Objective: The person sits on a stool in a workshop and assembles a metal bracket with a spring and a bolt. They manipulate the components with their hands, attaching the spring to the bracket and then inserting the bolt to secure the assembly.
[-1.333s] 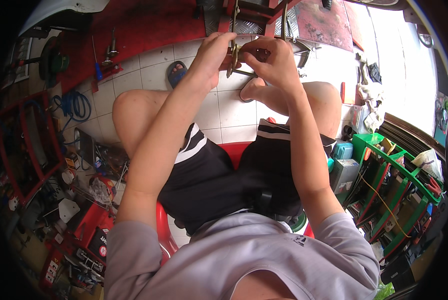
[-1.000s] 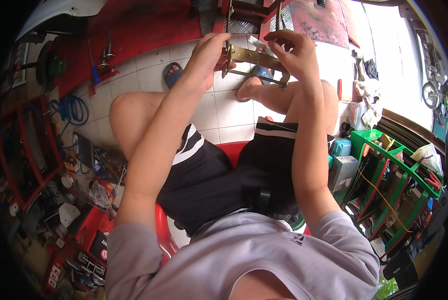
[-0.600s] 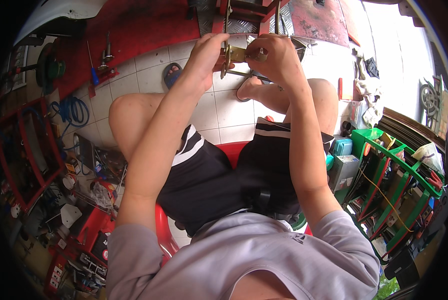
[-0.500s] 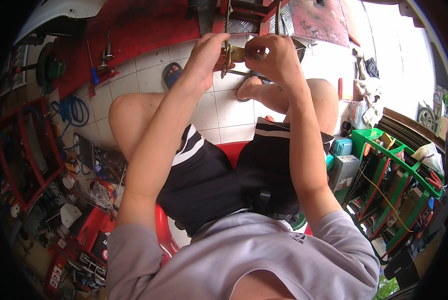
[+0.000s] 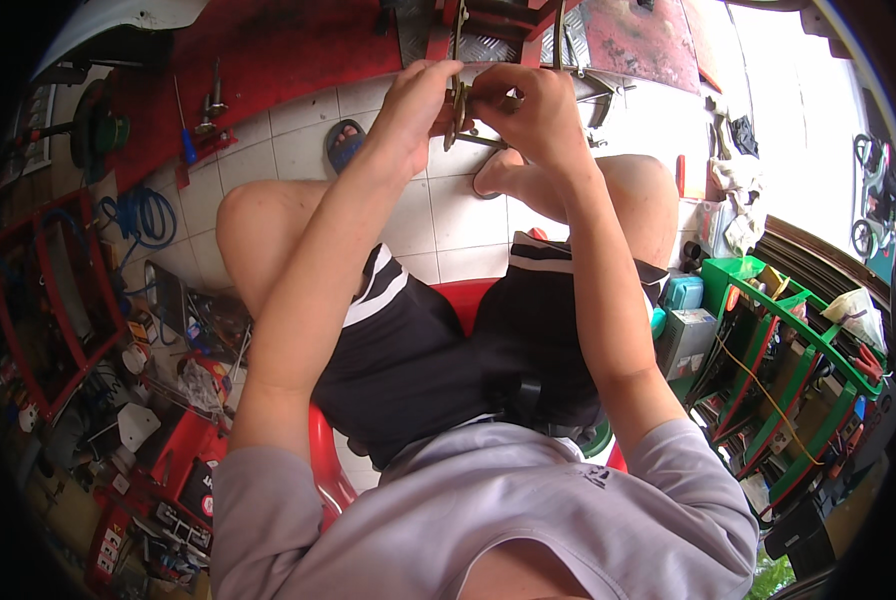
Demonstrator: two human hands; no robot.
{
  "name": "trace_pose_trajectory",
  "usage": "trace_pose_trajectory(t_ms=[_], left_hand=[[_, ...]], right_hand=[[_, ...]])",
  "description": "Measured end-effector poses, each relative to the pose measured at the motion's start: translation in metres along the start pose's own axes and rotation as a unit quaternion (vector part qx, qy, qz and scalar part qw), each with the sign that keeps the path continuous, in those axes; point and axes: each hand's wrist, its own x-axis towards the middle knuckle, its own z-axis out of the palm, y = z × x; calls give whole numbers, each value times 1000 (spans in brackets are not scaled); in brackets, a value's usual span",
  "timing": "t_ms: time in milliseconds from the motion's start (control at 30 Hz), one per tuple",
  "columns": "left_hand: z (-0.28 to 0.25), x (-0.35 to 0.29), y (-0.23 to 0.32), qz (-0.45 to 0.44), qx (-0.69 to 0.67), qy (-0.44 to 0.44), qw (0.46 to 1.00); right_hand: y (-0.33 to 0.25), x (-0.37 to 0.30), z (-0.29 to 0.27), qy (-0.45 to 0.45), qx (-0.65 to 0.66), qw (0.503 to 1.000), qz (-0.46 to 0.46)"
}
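Observation:
Out in front of my knees, both hands are raised and close together. My left hand (image 5: 418, 108) is closed on a brass-coloured metal part (image 5: 458, 115), whose thin flange shows edge-on beside the fingers. From the other side my right hand (image 5: 536, 112) curls its thumb and fingers against the same part. Those fingers cover much of the metal, so its full shape is hidden. Behind the hands stands a red metal frame (image 5: 508, 22) with upright rods.
A red mat (image 5: 278, 50) lies at the far side, with a blue-handled screwdriver (image 5: 188, 145) on it. To the left are a blue coiled hose (image 5: 143, 220) and a red rack (image 5: 63, 300). A green tool tray (image 5: 738, 268) stands at right. I sit on a red stool (image 5: 333, 470).
My right hand has shifted slightly left toward my left hand and turned, covering more of the brass-coloured part. My left hand stays almost in place. A scooter has come into view outside at right.

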Motion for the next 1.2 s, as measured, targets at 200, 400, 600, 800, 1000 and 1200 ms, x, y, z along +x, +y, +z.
trace_pose_trajectory(t_ms=[200, 400, 600, 800, 1000, 1200], left_hand=[[1, -2, 5, -8, 21, 9, 1000], [2, -2, 4, -15, 24, 15, 999], [1, 0, 4, -3, 9, -5, 1000], [1, -4, 10, -16, 27, -38, 999], [5, -3, 10, -12, 1, -51, 999], [-28, 25, 3, -48, 36, -92, 994]], right_hand=[[14, 4, -22, 65, -6, 998, -3], [17, -2, -53, -65, 286, 956, 21], [9, -22, -94, -359, 384, 850, -47], [33, -43, -119, -350, 370, 856, 91], [20, -54, -139, -411, 276, 868, 29], [19, -83, -157, -211, 334, 919, 7]])
